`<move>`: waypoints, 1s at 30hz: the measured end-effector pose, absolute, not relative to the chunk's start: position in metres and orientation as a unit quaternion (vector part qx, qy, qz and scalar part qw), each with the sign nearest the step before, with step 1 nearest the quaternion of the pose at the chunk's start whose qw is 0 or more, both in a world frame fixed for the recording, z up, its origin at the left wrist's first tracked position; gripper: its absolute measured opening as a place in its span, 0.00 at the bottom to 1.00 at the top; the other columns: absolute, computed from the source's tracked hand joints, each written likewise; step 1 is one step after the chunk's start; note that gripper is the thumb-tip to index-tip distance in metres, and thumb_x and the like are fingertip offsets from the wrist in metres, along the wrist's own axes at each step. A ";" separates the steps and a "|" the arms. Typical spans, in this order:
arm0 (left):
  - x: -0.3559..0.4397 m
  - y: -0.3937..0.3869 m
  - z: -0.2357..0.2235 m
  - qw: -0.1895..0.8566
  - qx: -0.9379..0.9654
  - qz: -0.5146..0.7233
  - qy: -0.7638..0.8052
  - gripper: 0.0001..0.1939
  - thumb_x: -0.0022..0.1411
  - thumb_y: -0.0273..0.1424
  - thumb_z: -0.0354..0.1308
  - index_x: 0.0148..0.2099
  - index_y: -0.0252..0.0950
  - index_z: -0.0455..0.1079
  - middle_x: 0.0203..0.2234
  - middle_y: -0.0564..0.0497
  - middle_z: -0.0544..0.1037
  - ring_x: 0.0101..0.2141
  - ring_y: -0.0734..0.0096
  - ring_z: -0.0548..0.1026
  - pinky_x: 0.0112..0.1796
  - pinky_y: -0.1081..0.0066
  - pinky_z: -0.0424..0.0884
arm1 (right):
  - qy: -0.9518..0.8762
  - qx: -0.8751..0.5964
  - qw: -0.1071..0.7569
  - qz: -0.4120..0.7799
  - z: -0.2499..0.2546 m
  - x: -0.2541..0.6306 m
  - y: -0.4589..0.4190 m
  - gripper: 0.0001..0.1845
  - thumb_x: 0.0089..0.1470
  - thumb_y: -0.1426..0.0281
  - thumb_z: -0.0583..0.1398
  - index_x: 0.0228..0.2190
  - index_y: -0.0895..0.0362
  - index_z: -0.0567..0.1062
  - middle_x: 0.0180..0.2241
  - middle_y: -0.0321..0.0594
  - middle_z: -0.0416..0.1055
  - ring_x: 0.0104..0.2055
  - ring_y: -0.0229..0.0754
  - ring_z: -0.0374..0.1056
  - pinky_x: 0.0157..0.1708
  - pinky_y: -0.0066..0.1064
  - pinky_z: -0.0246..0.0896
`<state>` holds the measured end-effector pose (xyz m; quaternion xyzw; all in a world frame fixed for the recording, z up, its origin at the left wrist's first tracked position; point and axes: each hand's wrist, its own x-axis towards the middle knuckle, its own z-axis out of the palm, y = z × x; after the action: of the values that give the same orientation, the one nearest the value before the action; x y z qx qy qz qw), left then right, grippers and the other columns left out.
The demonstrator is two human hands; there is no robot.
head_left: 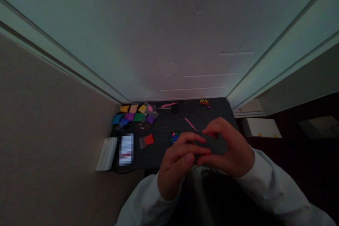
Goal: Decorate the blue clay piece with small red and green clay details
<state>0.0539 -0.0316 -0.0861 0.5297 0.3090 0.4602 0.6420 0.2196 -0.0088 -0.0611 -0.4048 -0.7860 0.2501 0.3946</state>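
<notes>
My left hand [178,162] and my right hand [229,148] meet above the near edge of a small dark table [185,122], fingertips pressed together in a pinch. A tiny red bit seems to sit between the fingers, too small to name. Just beyond my left fingers lies a round multicoloured clay piece [174,137]. A thin pink stick [190,124] lies on the table beyond my hands.
Coloured clay packets [135,114] are heaped at the table's far left, with a red packet [147,140] nearer. Pink-handled scissors [169,106] and a small beaded thing [203,102] lie at the back. A phone [126,149] and a white case [107,153] sit at the left edge. Walls stand close around.
</notes>
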 end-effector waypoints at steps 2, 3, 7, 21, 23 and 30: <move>0.053 -0.032 -0.086 0.633 0.534 0.464 0.313 0.15 0.59 0.35 0.48 0.41 0.39 0.74 0.41 0.46 0.69 0.46 0.60 0.63 0.48 0.63 0.58 | -0.784 -0.407 0.398 0.249 -0.061 0.220 -0.009 0.25 0.37 0.61 0.66 0.36 0.54 0.64 0.29 0.35 0.63 0.30 0.38 0.60 0.27 0.30 0.58; 0.053 -0.032 -0.086 0.636 0.533 0.463 0.312 0.15 0.59 0.35 0.48 0.41 0.39 0.74 0.41 0.47 0.69 0.46 0.60 0.63 0.48 0.64 0.59 | -0.784 -0.406 0.398 0.249 -0.061 0.220 -0.008 0.25 0.37 0.61 0.66 0.36 0.54 0.64 0.29 0.36 0.63 0.30 0.38 0.60 0.27 0.30 0.58; 0.055 -0.032 -0.085 0.648 0.527 0.461 0.301 0.14 0.59 0.34 0.49 0.40 0.40 0.74 0.41 0.47 0.68 0.45 0.61 0.64 0.46 0.65 0.61 | -0.794 -0.392 0.390 0.254 -0.059 0.219 -0.008 0.24 0.38 0.60 0.66 0.35 0.54 0.64 0.28 0.35 0.63 0.30 0.37 0.60 0.27 0.31 0.58; 0.052 -0.033 -0.084 0.641 0.534 0.461 0.302 0.14 0.58 0.34 0.49 0.41 0.39 0.74 0.41 0.46 0.68 0.46 0.59 0.63 0.47 0.63 0.60 | -0.797 -0.397 0.387 0.238 -0.056 0.219 -0.008 0.25 0.37 0.60 0.66 0.36 0.55 0.64 0.29 0.36 0.64 0.30 0.38 0.60 0.28 0.31 0.58; 0.052 -0.033 -0.084 0.645 0.529 0.465 0.297 0.13 0.58 0.34 0.50 0.41 0.39 0.74 0.41 0.46 0.68 0.47 0.59 0.63 0.47 0.64 0.60 | -0.797 -0.394 0.389 0.241 -0.056 0.218 -0.008 0.25 0.37 0.61 0.66 0.36 0.55 0.64 0.29 0.36 0.64 0.30 0.38 0.60 0.28 0.31 0.58; 0.051 -0.033 -0.083 0.633 0.538 0.467 0.304 0.14 0.58 0.34 0.50 0.40 0.39 0.74 0.40 0.46 0.69 0.46 0.58 0.63 0.47 0.62 0.60 | -0.796 -0.393 0.394 0.236 -0.053 0.217 -0.008 0.24 0.37 0.61 0.66 0.36 0.54 0.64 0.29 0.36 0.64 0.30 0.38 0.61 0.28 0.31 0.59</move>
<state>0.0506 -0.0326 -0.0827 0.5380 0.3039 0.4666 0.6328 0.2166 -0.0084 -0.0533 -0.3931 -0.7964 0.2356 0.3945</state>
